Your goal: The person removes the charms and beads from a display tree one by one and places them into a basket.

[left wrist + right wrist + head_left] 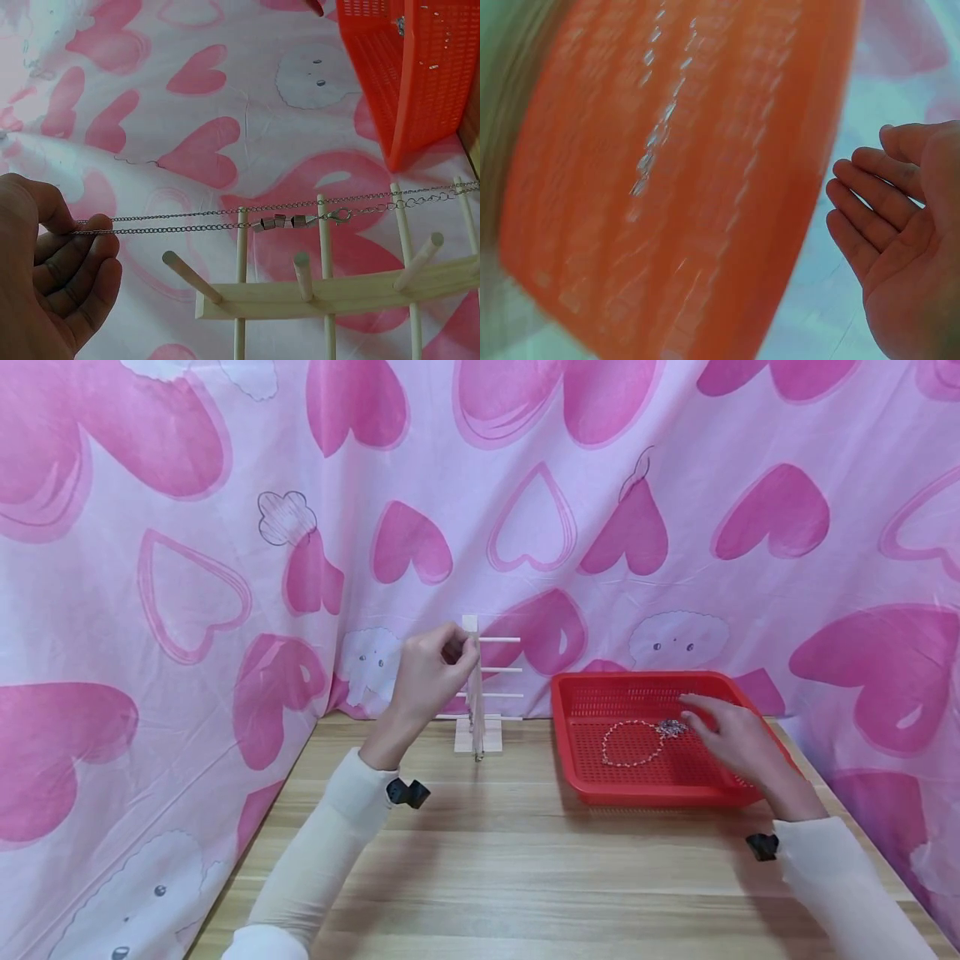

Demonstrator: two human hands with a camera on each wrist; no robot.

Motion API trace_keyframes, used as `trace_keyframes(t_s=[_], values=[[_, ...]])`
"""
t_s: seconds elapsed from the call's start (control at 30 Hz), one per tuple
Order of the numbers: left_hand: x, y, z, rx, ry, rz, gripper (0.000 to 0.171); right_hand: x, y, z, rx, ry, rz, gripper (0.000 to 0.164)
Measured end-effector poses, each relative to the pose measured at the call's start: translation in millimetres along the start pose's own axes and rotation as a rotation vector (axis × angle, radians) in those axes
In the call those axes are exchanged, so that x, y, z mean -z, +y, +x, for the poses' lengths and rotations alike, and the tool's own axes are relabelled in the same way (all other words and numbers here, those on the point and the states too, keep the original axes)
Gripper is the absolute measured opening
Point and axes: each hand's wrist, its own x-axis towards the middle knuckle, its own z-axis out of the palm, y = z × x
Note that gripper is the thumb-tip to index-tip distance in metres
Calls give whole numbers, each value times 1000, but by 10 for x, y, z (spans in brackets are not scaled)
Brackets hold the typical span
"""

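Note:
My left hand (431,664) is raised at the top of a pale wooden peg stand (491,742). Between thumb and fingers it pinches a fine silver chain necklace (279,222), which has small metal blocks and a clasp. In the left wrist view the chain runs taut-looking alongside the stand's pegs (303,277); its far end leaves the frame. My right hand (738,739) hovers over the right side of a red basket (667,795), fingers extended and holding nothing. Inside lies a beaded necklace (633,765), its silvery cluster (671,728) near those fingertips.
The wooden table (570,877) stretches in front of the stand and basket. A pink heart-patterned cloth (420,443) hangs behind and at both sides. The basket stands right of the stand, close to the back cloth. Each wrist carries a small black camera.

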Motion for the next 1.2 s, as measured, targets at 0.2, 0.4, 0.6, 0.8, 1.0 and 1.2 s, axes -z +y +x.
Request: trace_keyframes(t_s=[0.2,0.4,0.6,0.8,1.0,1.2], values=[[-108,50,103,-15,-16,-18,12,84,368,-104,-12,-4,-61,55],[-196,84,206,-25,-37,-24,14,120,674,-207,25,32,-77,52],[-255,117,286,-21,-52,-19,16,116,906,-293,53,38,-59,59],[-322,149,369,-23,-77,-16,16,61,1140,-372,108,33,-46,69],[-384,195,453,-26,-109,-8,17,30,1245,-426,64,-24,-26,73],[-449,229,542,-21,-135,11,15,32,1247,-435,46,-49,-11,73]])
